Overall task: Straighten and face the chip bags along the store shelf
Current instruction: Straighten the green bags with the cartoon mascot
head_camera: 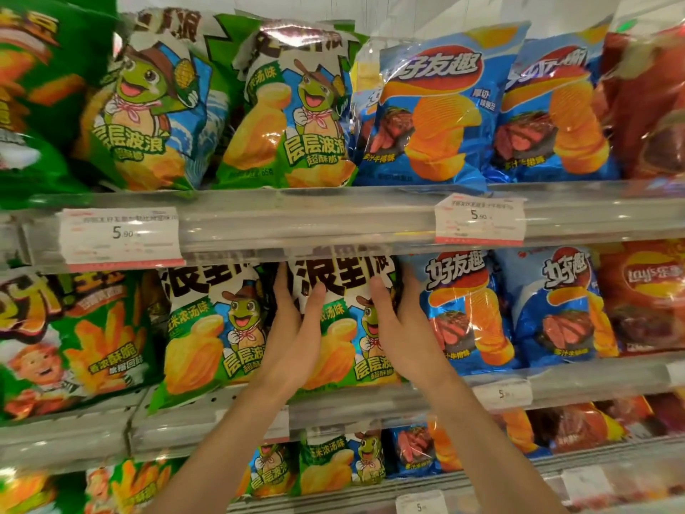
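- The bag being worked on is the green corn-chip bag (344,328) with the turtle mascot, on the middle shelf (370,402), sitting between its twin green bag (211,328) on the left and a blue steak-flavour bag (463,313) on the right.
- Left hand (296,328) has it by the left edge: thumb lies across the front, the other fingers slip into the gap between the two green bags, so it's basically a pinch on that side seam.
- Right hand (400,328) mirrors it on the right edge, thumb on the front panel and fingers tucked in beside the blue bag. Can't really tell how far round the back they curl, they're hidden.
- Handling-wise, I'd say this thing is super light, mostly air, with a puffy pillow shape. The foil film looks glossy and probably slick, so a flat palm push would likely just slide.
- Contents are fragile. Squeezing the belly would crush chips, so the side seams, or the crimped top strip tucked under the price rail (296,224), look like the spots to grab.
- It's soft and won't hold a pose on its own; it leans on its neighbours, so nudging it square means both sides moving together.
- The bottom edge sits behind the clear front lip, so I'd guess a small lift beats dragging it.
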Available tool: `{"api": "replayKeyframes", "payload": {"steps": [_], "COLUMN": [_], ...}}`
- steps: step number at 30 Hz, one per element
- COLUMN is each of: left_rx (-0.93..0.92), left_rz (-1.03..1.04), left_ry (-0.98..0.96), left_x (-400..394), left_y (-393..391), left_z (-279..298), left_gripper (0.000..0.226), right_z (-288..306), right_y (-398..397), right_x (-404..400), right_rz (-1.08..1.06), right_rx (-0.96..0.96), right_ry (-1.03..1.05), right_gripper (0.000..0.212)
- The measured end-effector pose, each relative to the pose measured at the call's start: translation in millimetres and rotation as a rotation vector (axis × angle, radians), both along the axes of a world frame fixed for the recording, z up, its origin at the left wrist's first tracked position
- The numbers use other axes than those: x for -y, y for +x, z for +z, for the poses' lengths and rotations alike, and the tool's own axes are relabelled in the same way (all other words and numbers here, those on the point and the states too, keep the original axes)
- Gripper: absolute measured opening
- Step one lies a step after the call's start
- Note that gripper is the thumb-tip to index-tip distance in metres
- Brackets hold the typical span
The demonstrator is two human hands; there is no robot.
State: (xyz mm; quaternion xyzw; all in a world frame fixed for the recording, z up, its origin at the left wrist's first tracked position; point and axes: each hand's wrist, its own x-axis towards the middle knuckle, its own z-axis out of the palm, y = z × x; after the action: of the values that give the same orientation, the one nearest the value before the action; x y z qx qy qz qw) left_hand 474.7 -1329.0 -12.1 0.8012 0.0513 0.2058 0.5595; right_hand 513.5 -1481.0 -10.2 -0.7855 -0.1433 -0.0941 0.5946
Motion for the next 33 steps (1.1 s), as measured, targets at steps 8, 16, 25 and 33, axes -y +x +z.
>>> {"api": "replayKeyframes", "payload": {"steps": [8,16,25,33], "left_rx": [0.076,0.025,0.421,0.275], "left_rz": [-0.003,-0.046,0.160,0.200], "left_ry": [0.238,0.281,0.923,1.147], "left_x": [0.2,-2.6,-4.2,10.1], "left_y": [8.1,9.2,5.2,24.3], "left_z": [-5.1,-9.8,-16.4,-26.6], "left_gripper": [0.060,0.060,0.058,0.068], "right_z": [-6.0,-16.0,-11.5,-39.1], "right_y": [2.7,7.7,20.2,42.9], "right_x": [3.3,2.7,50.6,66.7], "right_rz": [0.040,0.009,-0.372,-0.490], "right_rx": [0.209,0.219,0.626,0.507], "right_ry": [-0.397,-0.395,-0.661,-0.995], "right_gripper": [0.064,0.064,0.054,0.069]}}
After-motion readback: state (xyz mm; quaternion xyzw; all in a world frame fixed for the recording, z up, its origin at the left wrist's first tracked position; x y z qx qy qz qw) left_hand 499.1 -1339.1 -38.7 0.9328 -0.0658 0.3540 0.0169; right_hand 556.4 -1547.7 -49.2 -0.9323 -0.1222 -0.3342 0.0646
